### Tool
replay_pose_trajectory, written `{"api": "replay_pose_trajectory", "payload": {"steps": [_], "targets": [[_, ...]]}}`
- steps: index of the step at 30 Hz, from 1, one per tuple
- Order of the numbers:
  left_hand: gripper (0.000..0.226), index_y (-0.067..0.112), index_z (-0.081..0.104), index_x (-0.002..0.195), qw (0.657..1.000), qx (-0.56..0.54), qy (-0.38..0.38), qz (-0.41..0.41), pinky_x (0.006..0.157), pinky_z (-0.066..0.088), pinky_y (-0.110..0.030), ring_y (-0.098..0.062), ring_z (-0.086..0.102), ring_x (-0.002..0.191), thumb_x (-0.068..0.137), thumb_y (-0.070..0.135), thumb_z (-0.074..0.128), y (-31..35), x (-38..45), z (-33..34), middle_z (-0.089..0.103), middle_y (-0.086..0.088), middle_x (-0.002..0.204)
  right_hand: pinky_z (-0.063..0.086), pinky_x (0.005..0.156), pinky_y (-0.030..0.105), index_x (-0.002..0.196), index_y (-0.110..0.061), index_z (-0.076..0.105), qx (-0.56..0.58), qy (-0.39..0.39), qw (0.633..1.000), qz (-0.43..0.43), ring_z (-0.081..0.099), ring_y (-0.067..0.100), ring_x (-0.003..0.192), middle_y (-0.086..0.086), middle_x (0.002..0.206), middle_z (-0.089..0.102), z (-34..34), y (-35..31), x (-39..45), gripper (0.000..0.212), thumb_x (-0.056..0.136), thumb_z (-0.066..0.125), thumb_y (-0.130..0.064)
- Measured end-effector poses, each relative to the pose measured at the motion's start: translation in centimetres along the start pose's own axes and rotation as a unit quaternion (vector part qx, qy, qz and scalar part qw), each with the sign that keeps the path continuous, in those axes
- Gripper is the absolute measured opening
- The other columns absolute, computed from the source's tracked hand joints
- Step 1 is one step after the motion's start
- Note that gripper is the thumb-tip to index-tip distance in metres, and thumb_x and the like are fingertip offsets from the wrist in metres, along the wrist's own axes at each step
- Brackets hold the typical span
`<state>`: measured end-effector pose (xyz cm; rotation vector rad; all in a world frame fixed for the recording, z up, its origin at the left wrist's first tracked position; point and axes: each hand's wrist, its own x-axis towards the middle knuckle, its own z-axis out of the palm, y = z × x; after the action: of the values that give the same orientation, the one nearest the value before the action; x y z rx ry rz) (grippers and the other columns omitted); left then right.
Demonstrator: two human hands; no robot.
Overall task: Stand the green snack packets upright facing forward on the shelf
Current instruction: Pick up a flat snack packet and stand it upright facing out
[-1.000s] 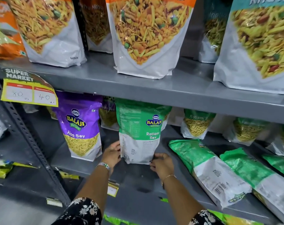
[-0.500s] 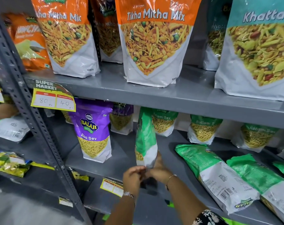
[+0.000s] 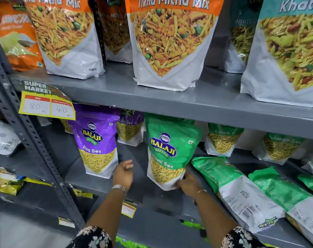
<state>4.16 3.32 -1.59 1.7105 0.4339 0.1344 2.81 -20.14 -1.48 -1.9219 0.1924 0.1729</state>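
Now the right hand point(image 3: 188, 183) had its grip closed on the lower right corner of the green Ratlami Sev packet point(image 3: 170, 149), fingers pinching the white base where it met the shelf point(image 3: 146, 187). The left hand point(image 3: 123, 173) hung released at the packet's nine o'clock, apart from it, fingers loosely curled between it and the purple Aloo Sev packet point(image 3: 95, 140). The green packet stood upright near the middle of the lower shelf, front label outward, though it seemed to lean slightly toward one o'clock; the wide lens made that hard to judge.

The step in hand looked like settling this packet after turning it. It probably needed squaring on its base and letting go, and after that the reach would go to three o'clock, where two more green packets point(image 3: 232, 190) lay flat on their faces, barcodes up, with a third just showing at the frame's edge.

Half a second before, the same packet had been edge-on to the camera with both hands bunched under its base; a second before, its printed back faced out. The front had since come round, and the left hand had come away.
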Motion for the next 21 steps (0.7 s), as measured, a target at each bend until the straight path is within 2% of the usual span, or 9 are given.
{"api": "replay_pose_trajectory", "payload": {"steps": [2,3,5,7,10,13,15,18,21], "targets": [[0.050,-0.005,0.053,0.126,0.999,0.003,-0.036,0.015,0.079,0.048,-0.019,-0.031,0.054,0.119,0.082,-0.021,0.036,-0.1,0.6,0.4,0.057,-0.025,0.130,0.055,0.070,0.025,0.123,-0.010,0.060,0.006,-0.016,1.000,0.002,0.059,0.021,0.103,0.016,0.124,0.065,-0.5,-0.2,0.6,0.054,0.077,0.051,0.016],[0.052,-0.005,0.049,0.130,0.998,-0.002,-0.053,0.018,0.084,0.049,-0.021,-0.034,0.049,0.127,0.082,-0.022,0.035,-0.2,0.6,0.9,0.052,-0.026,0.135,0.053,0.072,0.025,0.123,-0.011,0.060,0.007,-0.015,1.000,0.001,0.059,0.020,0.100,0.016,0.125,0.065,-0.6,-0.4,0.9,0.050,0.081,0.049,0.013],[0.051,-0.007,0.046,0.132,0.996,-0.025,-0.087,0.018,0.105,0.041,-0.041,-0.036,0.045,0.131,0.084,-0.021,0.039,-0.5,0.5,2.0,0.048,-0.026,0.139,0.052,0.087,0.032,0.128,-0.012,0.058,-0.011,-0.009,1.000,-0.007,0.059,0.021,0.108,0.014,0.129,0.063,-0.4,-0.7,1.5,0.044,0.088,0.052,0.003],[0.038,-0.006,0.056,0.121,0.995,0.007,-0.093,0.039,0.103,0.041,-0.044,-0.031,0.056,0.119,0.086,-0.014,0.045,-1.1,0.3,2.8,0.058,-0.025,0.129,0.048,0.100,0.041,0.130,-0.014,0.057,-0.020,-0.004,1.000,-0.005,0.058,0.026,0.118,0.011,0.132,0.061,0.0,-0.9,1.8,0.042,0.090,0.053,-0.003],[0.022,-0.003,0.067,0.102,0.994,0.060,-0.056,0.066,0.091,0.048,-0.042,-0.033,0.064,0.100,0.087,-0.003,0.050,-1.5,0.4,2.8,0.069,-0.026,0.109,0.049,0.098,0.046,0.124,-0.011,0.063,-0.017,0.032,0.999,0.004,0.060,0.029,0.115,0.013,0.126,0.065,0.9,-1.2,1.9,0.040,0.085,0.058,-0.002],[0.017,-0.004,0.066,0.098,0.999,0.034,-0.009,0.037,0.086,0.050,-0.049,-0.049,0.062,0.097,0.088,0.001,0.053,-1.2,1.2,2.1,0.068,-0.033,0.102,0.054,0.083,0.037,0.110,-0.007,0.070,-0.014,0.069,0.997,0.013,0.064,0.022,0.097,0.016,0.111,0.072,1.6,-1.3,1.6,0.036,0.076,0.065,0.003],[0.016,-0.003,0.065,0.099,1.000,0.014,0.005,0.017,0.090,0.049,-0.054,-0.043,0.064,0.093,0.088,0.001,0.054,-0.7,1.5,1.7,0.068,-0.033,0.103,0.048,0.071,0.028,0.099,-0.006,0.072,-0.042,0.100,0.994,0.031,0.063,0.021,0.084,0.016,0.098,0.075,1.8,-1.3,1.4,0.031,0.070,0.068,0.003],[0.016,-0.001,0.067,0.095,0.999,0.043,0.003,0.025,0.090,0.053,-0.053,-0.025,0.060,0.083,0.087,0.002,0.054,-0.4,1.7,1.4,0.070,-0.027,0.097,0.043,0.064,0.023,0.087,-0.007,0.073,-0.089,0.129,0.987,0.029,0.067,0.027,0.082,0.015,0.088,0.075,1.7,-1.0,1.1,0.021,0.069,0.067,0.000],[0.018,0.008,0.059,0.080,0.999,-0.020,-0.022,-0.019,0.087,0.051,-0.052,-0.028,0.055,0.083,0.091,0.000,0.048,0.0,2.0,1.3,0.061,-0.019,0.087,0.041,0.062,0.021,0.075,-0.010,0.070,-0.124,0.137,0.983,0.010,0.062,0.021,0.073,0.011,0.081,0.075,1.5,-0.8,1.1,0.008,0.070,0.069,-0.004]]}}
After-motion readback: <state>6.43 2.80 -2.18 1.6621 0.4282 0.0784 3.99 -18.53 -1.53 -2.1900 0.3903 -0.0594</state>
